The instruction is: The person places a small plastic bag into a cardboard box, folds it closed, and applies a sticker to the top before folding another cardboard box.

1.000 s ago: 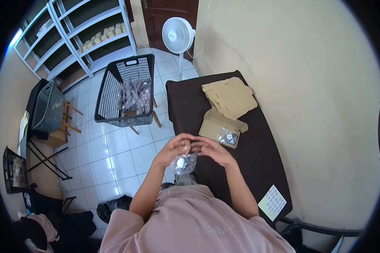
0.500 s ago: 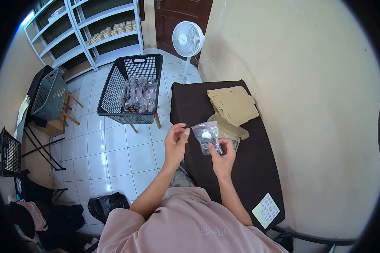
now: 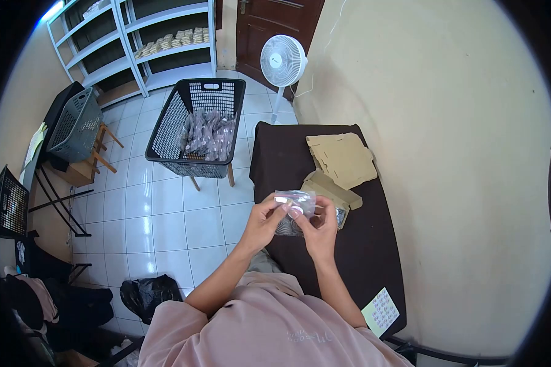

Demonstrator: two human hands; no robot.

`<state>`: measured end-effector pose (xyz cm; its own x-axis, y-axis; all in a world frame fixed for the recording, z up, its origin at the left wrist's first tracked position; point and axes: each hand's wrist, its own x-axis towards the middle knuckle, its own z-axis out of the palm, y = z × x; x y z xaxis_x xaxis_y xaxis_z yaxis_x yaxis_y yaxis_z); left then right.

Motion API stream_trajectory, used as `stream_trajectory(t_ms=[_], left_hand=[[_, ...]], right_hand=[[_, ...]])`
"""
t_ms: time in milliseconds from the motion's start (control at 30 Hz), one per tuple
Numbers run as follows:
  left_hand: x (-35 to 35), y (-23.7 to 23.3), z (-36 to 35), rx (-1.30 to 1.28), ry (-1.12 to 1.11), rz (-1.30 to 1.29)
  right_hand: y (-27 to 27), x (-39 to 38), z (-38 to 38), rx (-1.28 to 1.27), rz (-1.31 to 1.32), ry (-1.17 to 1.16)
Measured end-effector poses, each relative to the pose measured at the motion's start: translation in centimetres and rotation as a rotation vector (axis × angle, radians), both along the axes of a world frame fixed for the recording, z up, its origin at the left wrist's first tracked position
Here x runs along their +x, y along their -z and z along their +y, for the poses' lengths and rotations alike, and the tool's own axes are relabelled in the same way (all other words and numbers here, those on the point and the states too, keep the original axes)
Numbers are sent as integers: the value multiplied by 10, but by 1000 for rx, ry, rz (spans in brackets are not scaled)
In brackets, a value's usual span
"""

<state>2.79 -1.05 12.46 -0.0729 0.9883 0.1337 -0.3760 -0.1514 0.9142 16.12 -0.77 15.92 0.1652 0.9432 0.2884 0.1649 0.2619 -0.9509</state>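
A clear plastic bag [image 3: 289,227] with a reddish strip along its top and a round white sticker hangs between my two hands. My left hand [image 3: 264,224] pinches its left side near the top. My right hand [image 3: 320,229] grips its right side, thumb beside the white sticker. Coiled dark contents show through the lower part of the bag. Just behind my right hand, an open cardboard box [image 3: 329,188] lies on the dark-covered table [image 3: 364,257], with something in clear plastic partly visible inside.
Flat cardboard [image 3: 341,160] lies at the table's back, and a sticker sheet [image 3: 381,312] at its near right corner. A black crate [image 3: 165,125] of bagged items stands left of the table. A white fan [image 3: 283,61] is behind; a black plastic bag [image 3: 150,296] lies on the floor.
My left hand has moved right and taken hold of the bag. The bag has shifted slightly down and left, and the view has tilted a little.
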Motion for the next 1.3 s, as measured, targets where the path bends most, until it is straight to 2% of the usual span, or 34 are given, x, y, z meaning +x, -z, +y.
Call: stream_trajectory(t_ms=[33,67,100,167,300,367,433,500,567,633,700,767,833,900,1000,1133,1200,1267,1300], left_hand=[[3,-7,-1,115,-10,26],[6,-15,-6,22,2,-55],[5,-13,-5,27,3,-56],[-2,-4,-5,-98,-80,17],[-12,6,1,-88,-39,-46],[-23,12,4,-153,178,-326],[-33,12,3,-150,223,-328],[-43,13,0,-225,309,-194],[-34,18,-4,-232,247,-106],[-24,35,-8,-176,-52,152],[-16,40,-12,-179,-128,127],[-14,40,-10,-212,-213,20],[-17,39,-9,-174,-253,103],[-23,37,-12,-132,-297,189],[-30,31,-21,56,-50,549],[-35,25,-29,29,-61,591],[-41,25,-31,80,-26,643],[-47,29,-34,127,1,686],[-50,34,-35,38,91,587]], right_hand=[[4,2,3,-81,94,-137],[7,4,5,-160,187,-275],[9,4,6,-156,185,-274],[12,3,5,-58,18,-233],[7,2,5,-116,99,-293],[6,5,5,-205,181,-384],[10,9,4,-241,166,-433],[18,11,1,-280,148,-480],[28,7,-2,-308,56,-466],[26,5,-8,-307,-305,-446],[29,-3,-15,-210,-417,-396],[29,-1,-11,-204,-397,-460],[33,4,-10,-205,-371,-523],[40,11,-7,-405,-75,-765],[41,9,-6,-447,75,-749],[36,4,-10,-560,83,-803],[35,3,-15,-672,315,-889],[45,-1,-15,-658,220,-853],[52,-1,-15,-641,128,-813]])
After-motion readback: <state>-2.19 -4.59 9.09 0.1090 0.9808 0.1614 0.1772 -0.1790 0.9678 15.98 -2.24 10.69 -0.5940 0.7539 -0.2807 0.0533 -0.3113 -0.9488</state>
